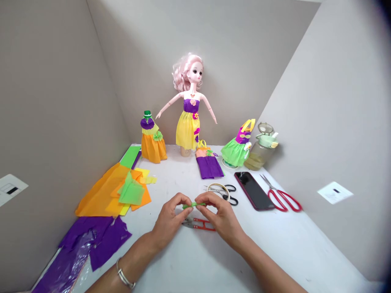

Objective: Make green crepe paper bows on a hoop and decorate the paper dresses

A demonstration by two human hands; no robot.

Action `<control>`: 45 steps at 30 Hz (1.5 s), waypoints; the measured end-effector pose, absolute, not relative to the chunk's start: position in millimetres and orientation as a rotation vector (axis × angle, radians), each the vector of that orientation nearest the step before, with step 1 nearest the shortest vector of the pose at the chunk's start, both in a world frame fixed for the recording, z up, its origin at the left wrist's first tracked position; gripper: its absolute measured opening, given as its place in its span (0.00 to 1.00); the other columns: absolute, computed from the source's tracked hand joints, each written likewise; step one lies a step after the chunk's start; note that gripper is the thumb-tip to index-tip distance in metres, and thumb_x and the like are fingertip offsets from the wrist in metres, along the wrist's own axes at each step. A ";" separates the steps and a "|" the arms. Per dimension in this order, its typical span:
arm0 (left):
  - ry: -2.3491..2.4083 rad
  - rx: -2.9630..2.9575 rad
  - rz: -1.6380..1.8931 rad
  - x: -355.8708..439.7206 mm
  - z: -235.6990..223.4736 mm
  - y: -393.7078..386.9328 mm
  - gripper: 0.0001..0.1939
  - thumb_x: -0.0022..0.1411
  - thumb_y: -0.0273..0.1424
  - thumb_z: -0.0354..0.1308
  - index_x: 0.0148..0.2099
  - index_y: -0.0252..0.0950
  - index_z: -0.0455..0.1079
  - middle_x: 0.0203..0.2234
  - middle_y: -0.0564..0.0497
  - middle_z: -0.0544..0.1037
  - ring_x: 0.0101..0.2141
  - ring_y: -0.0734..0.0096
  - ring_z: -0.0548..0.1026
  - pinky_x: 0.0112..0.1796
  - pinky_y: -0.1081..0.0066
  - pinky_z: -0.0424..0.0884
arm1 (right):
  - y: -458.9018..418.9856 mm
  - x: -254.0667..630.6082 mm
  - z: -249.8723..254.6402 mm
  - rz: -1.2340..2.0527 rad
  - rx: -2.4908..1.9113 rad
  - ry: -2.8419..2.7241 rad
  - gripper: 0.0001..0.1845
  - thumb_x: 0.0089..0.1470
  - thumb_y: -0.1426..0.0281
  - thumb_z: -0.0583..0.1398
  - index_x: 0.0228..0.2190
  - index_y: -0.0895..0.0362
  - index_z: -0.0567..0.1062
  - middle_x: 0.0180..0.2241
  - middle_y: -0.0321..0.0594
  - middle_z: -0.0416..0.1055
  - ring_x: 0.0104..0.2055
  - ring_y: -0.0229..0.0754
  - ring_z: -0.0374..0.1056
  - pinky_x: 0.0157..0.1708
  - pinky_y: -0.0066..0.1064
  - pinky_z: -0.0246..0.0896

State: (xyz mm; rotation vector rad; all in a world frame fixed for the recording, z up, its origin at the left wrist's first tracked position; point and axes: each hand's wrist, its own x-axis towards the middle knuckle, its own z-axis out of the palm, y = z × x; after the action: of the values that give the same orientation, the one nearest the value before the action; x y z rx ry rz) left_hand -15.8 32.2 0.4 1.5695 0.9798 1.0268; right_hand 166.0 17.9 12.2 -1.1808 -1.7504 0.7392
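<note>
Between my two hands a small narrow strip of green crepe paper (193, 205) is pinched above the table. My left hand (171, 215) grips its left end with thumb and forefinger, and my right hand (222, 215) grips the other end the same way. Below them lie red-handled thread snips (204, 224), partly covered by my right hand. Just behind my right hand rest black-handled scissors (231, 194) and a roll of tape (210, 187) lying over them. A silver bangle (122, 275) circles my left wrist.
Orange paper (100, 195), green paper (132, 191) and purple paper (106, 244) lie left. A doll (192, 106) stands at the back between paper dresses (152, 146) (233, 150). A purple paper outfit (210, 167), phone (254, 190), red scissors (284, 198) and bottle (259, 152) are right.
</note>
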 end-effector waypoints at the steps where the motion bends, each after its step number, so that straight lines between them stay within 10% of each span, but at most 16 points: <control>1: 0.986 1.572 1.021 -15.7 0.5 32.1 0.02 0.58 0.30 0.58 0.35 0.38 0.69 0.30 0.52 0.73 0.35 0.67 0.71 0.39 0.71 0.65 | 17.8 166.1 12.9 0.751 -1.196 -1.740 0.02 0.55 0.71 0.60 0.31 0.55 0.75 0.31 0.38 0.73 0.34 0.41 0.68 0.37 0.33 0.64; 37: 0.931 1.307 1.008 -15.4 -4.7 38.8 0.22 0.67 0.46 0.44 0.43 0.36 0.71 0.40 0.45 0.75 0.43 0.61 0.74 0.45 0.64 0.69 | 27.0 168.7 11.3 1.217 -1.188 -1.254 0.09 0.48 0.66 0.65 0.29 0.57 0.72 0.24 0.33 0.68 0.28 0.37 0.65 0.32 0.30 0.60; 45: 0.977 1.377 0.832 -13.8 -11.2 37.7 0.12 0.56 0.39 0.62 0.36 0.34 0.73 0.26 0.53 0.73 0.28 0.72 0.69 0.31 0.72 0.64 | 20.7 167.8 2.9 0.945 -1.276 -1.571 0.03 0.53 0.69 0.61 0.31 0.56 0.72 0.28 0.35 0.70 0.31 0.39 0.65 0.35 0.31 0.61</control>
State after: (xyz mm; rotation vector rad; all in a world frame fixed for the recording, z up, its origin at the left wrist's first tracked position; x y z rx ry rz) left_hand -13.8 37.7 -11.2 1.3770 0.9766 0.8320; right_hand 167.8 20.7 2.9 -1.2762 -1.5707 0.9455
